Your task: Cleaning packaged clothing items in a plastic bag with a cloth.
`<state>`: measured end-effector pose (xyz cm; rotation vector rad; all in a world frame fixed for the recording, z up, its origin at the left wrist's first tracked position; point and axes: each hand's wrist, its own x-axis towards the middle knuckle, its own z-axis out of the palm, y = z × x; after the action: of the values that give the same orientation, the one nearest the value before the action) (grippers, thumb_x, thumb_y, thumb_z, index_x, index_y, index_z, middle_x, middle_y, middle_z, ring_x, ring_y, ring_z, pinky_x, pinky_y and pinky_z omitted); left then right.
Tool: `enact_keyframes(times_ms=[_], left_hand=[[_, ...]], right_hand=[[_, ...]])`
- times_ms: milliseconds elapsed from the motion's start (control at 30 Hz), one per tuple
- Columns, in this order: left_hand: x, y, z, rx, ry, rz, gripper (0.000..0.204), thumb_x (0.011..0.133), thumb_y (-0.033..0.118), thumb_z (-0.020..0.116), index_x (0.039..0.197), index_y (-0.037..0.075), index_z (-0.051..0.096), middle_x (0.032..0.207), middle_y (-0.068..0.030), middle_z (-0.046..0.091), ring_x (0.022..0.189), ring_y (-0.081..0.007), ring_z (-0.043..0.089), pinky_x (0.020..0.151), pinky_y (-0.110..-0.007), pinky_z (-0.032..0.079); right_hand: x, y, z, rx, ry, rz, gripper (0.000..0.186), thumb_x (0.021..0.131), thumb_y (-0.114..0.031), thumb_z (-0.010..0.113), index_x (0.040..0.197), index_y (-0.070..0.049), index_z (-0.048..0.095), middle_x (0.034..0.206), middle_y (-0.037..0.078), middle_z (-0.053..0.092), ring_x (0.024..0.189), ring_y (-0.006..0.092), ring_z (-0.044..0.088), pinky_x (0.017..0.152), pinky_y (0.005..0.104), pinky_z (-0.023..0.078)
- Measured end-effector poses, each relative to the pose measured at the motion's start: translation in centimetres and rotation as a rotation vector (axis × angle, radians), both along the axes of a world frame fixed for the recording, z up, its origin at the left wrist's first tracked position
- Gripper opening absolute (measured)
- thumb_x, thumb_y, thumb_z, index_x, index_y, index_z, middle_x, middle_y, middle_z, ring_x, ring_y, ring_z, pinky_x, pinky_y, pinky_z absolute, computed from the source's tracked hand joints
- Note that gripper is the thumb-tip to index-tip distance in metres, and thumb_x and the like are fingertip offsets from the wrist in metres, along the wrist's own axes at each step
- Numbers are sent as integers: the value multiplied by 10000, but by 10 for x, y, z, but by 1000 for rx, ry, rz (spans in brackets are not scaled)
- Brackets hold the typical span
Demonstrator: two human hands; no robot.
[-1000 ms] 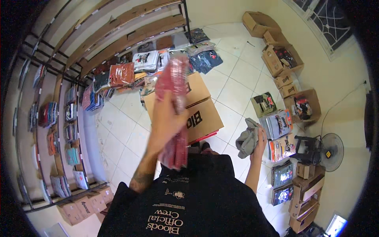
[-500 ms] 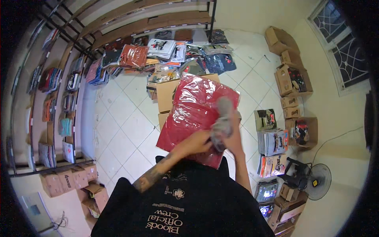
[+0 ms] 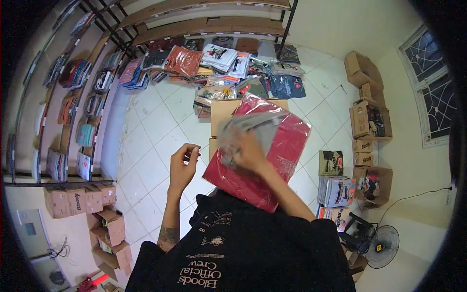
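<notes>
A red folded garment in a clear plastic bag (image 3: pixel 289 148) lies tilted in front of me, over a cardboard box (image 3: pixel 224 108). Across its upper left part spreads a grey cloth (image 3: pixel 262 127), smeared by motion. My right hand (image 3: pixel 249 150) holds the cloth against the bag; its fingertips are blurred. To the left of the bag, raised and apart from it, my left hand (image 3: pixel 184 168) is empty, with fingers loosely curled and the thumb standing off from them. The bag's near edge meets my black shirt (image 3: pixel 243 243).
Bagged clothes (image 3: pixel 224 61) lie in piles on the floor beyond the box. Racks (image 3: pixel 73 97) with folded garments line the left. On the right are open cartons (image 3: pixel 372 119), a stack of bagged shirts (image 3: pixel 335 191) and a fan (image 3: pixel 380 246) with its cable.
The grey cloth, bunched near both hands before, now lies spread farther left over the red bag under my right hand. My left hand has let go and moved left. The view has shifted.
</notes>
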<state>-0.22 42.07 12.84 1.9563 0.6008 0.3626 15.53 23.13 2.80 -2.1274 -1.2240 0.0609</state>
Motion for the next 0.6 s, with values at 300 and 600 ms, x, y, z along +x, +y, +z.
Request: enact_keyframes(times_ms=[300, 600], left_hand=[[6, 5, -17, 93, 63, -109, 171, 973, 170, 642, 993, 7, 685, 806, -88, 709, 652, -140, 629, 594, -286, 499], [51, -7, -75, -139, 221, -219, 461, 1086, 379, 442, 1276, -20, 572, 1170, -141, 664, 1059, -204, 620, 920, -319, 484]], right_hand=[[-35, -104, 17, 15, 154, -117, 382, 920, -297, 660, 1300, -266, 678, 1494, 129, 520, 1290, 360, 537, 1126, 602, 308], [-32, -35, 16, 22, 38, -76, 381, 893, -336, 678, 1273, -308, 686, 1551, 132, 444, 1282, 368, 538, 1117, 593, 346]])
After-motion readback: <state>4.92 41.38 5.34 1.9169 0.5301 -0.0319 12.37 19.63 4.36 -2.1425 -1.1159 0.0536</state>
